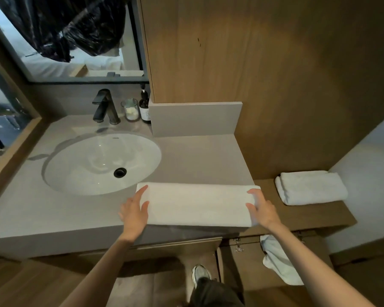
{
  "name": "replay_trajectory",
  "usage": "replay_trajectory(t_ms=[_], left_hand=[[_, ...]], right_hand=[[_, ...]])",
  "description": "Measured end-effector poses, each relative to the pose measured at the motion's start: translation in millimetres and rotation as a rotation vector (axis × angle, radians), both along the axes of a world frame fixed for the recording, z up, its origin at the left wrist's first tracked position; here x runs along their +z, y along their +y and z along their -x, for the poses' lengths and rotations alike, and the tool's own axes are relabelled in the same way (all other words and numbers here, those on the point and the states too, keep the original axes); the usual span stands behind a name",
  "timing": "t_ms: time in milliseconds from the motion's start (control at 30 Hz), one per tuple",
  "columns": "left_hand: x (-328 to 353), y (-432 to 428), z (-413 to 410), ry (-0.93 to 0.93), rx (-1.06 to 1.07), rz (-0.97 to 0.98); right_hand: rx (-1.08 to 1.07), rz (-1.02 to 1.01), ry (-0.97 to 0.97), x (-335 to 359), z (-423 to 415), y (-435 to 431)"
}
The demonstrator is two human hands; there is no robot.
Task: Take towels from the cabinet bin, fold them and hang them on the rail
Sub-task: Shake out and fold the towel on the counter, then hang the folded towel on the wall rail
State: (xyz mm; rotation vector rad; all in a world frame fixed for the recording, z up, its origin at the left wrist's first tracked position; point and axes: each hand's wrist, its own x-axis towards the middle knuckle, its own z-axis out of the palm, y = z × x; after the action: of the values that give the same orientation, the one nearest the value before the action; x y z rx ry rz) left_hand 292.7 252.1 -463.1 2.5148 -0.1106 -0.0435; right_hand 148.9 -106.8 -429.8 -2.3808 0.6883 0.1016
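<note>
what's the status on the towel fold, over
Hands: left hand flat on left end of towel, right hand on right end. Folded long strip, lying on counter beside sink. Nothing in the way.

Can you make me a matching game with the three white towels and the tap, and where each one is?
1 long towel
2 small folded towel
3 hanging towel
4 faucet

A behind the sink
B on the wooden shelf
C under left hand and right hand
D beneath the countertop's front edge

Pairs: 1-C, 2-B, 3-D, 4-A
</note>
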Motion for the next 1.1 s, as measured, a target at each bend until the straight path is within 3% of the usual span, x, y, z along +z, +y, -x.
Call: replay_trajectory(t_ms=[100,233,400,533,733,867,1100], left_hand=[[2,1,14,0.003,-0.021,0.001],[3,-3,22,0.035,-0.043,-0.014],[27,-31,39,0.084,0.012,0.008],[101,-84,59,0.009,-0.32,0.325],[234,-172,84,0.069,-0.655,0.5],[297,-205,106,0.024,-0.694,0.647],[384,-261,148,0.004,-0.674,0.864]], right_hand=[[-0.028,-0.089,0.053,5,16,-1],[-0.099,-0.236,-0.072,11,38,3],[-0.037,-0.1,-0.308,54,52,-3],[0.079,-0.028,-0.532,124,54,-2],[0.288,-0.021,-0.783,237,67,1],[0.44,0.093,-0.838,297,88,-12],[0.404,0.29,-1.028,394,115,-58]])
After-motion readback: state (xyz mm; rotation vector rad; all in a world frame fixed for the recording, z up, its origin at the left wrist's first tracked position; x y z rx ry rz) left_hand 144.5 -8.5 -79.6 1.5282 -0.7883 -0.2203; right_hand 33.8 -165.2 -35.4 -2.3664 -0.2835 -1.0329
